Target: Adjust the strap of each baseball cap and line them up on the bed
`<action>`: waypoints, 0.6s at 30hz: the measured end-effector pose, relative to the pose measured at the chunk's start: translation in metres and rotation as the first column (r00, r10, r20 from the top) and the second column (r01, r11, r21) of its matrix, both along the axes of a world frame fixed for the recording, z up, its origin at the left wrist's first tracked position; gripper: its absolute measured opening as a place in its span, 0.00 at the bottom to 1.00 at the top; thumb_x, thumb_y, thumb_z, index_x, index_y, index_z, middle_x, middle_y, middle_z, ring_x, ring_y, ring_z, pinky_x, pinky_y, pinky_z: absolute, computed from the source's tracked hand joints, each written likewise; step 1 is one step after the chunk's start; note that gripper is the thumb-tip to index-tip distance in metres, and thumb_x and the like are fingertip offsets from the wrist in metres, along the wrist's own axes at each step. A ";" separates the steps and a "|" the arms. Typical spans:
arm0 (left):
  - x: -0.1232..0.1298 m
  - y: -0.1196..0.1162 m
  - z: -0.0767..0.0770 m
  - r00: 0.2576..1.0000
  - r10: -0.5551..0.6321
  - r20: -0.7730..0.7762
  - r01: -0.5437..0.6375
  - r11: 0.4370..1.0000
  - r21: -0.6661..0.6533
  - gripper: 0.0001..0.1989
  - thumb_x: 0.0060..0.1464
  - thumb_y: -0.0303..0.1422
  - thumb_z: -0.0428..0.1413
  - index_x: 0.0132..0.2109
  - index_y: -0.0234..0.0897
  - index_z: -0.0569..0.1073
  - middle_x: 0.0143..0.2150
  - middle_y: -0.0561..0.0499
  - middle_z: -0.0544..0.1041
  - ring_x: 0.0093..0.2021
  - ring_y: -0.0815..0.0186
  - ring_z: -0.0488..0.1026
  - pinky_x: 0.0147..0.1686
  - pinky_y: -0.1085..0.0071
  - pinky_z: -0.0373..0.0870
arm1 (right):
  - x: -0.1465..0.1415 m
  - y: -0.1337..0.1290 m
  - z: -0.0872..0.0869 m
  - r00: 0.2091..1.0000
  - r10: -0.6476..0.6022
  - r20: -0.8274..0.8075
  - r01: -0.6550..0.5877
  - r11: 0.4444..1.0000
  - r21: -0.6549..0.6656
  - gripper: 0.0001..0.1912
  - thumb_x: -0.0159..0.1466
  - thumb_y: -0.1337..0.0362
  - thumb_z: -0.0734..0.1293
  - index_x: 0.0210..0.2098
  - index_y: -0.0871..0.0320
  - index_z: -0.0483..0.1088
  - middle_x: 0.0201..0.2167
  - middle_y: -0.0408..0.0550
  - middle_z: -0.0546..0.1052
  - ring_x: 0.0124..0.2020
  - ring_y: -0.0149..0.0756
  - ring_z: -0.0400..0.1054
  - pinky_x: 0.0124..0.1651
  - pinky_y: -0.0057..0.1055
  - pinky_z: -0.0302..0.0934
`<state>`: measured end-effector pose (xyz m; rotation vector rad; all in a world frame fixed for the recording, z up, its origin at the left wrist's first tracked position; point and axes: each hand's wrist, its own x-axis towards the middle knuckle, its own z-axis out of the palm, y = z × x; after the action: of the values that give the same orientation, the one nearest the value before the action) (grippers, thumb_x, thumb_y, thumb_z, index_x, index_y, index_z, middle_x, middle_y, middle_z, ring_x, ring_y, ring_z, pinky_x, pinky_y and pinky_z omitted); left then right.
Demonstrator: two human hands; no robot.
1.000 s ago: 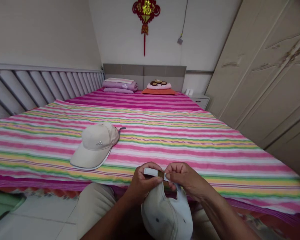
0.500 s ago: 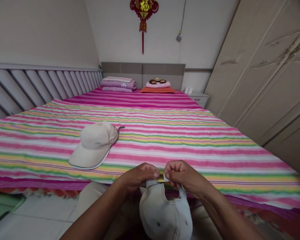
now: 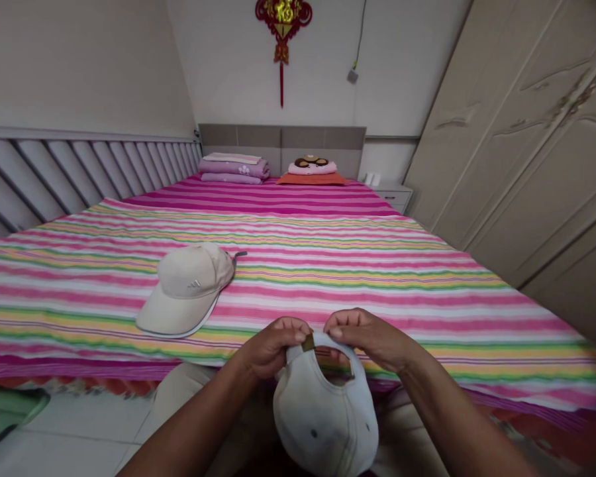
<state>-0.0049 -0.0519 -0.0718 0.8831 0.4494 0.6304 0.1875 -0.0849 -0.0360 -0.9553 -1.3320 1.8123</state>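
Note:
A pale baseball cap (image 3: pixel 322 414) is held over my lap, its back opening and adjustable strap turned upward. My left hand (image 3: pixel 278 344) pinches the left side of the strap at a brass-coloured buckle (image 3: pixel 308 342). With thumb and fingers closed, my right hand (image 3: pixel 367 334) grips the strap on the right side of the opening. The cap's brim is out of sight beneath the crown. On the bed to the left lies a second cap, a beige baseball cap (image 3: pixel 189 285) with a small logo, its brim toward me and a dark strap end sticking out behind.
A striped sheet (image 3: pixel 377 278) covers the bed. Folded purple bedding (image 3: pixel 233 169) and an orange pillow (image 3: pixel 312 178) rest by the headboard (image 3: pixel 322 142). A wardrobe (image 3: pixel 526 132) stands right, a railing (image 3: pixel 79 172) left, and a green stool (image 3: pixel 14 414) at lower left.
The cap's back opening has become wider and rounder, with the buckle shifted left and tilted. My hands have risen slightly, the right one moving along the strap. The beige cap stays put.

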 end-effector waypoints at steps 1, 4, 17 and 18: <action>-0.001 0.002 0.001 0.999 0.015 0.043 -0.015 1.000 -0.010 0.09 0.35 0.32 0.61 0.22 0.30 0.71 0.17 0.54 0.66 0.19 0.74 0.60 0.22 0.75 0.55 | 0.005 0.003 -0.005 0.999 0.034 -0.038 -0.034 0.999 0.006 0.14 0.54 0.57 0.68 0.30 0.64 0.71 0.22 0.44 0.74 0.21 0.25 0.64 0.26 0.22 0.57; -0.005 0.010 0.002 0.985 0.041 0.169 -0.037 0.999 -0.026 0.09 0.40 0.33 0.59 0.22 0.32 0.68 0.18 0.54 0.66 0.21 0.71 0.63 0.25 0.74 0.59 | 0.015 0.009 -0.022 0.982 0.099 -0.159 -0.105 0.994 -0.027 0.18 0.50 0.56 0.71 0.32 0.66 0.72 0.25 0.46 0.75 0.25 0.26 0.66 0.28 0.21 0.58; 0.002 0.022 0.016 0.960 -0.058 0.274 0.082 0.994 -0.076 0.11 0.45 0.36 0.58 0.26 0.32 0.69 0.16 0.56 0.64 0.15 0.75 0.60 0.17 0.77 0.57 | 0.003 -0.006 -0.014 0.906 0.034 -0.423 -0.071 0.995 -0.073 0.27 0.35 0.45 0.73 0.23 0.63 0.70 0.19 0.46 0.72 0.20 0.30 0.66 0.25 0.24 0.59; 0.004 0.022 0.016 0.958 -0.046 0.284 0.073 0.993 -0.087 0.11 0.45 0.36 0.58 0.26 0.32 0.69 0.15 0.57 0.63 0.14 0.75 0.59 0.17 0.78 0.57 | 0.002 -0.007 -0.014 0.915 0.023 -0.403 -0.059 0.995 -0.078 0.29 0.33 0.43 0.72 0.21 0.64 0.70 0.18 0.47 0.72 0.20 0.31 0.66 0.24 0.26 0.59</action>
<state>-0.0008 -0.0299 -0.0560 0.6985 0.1935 0.6619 0.1899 -0.0916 -0.0499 -0.5557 -1.0265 1.9819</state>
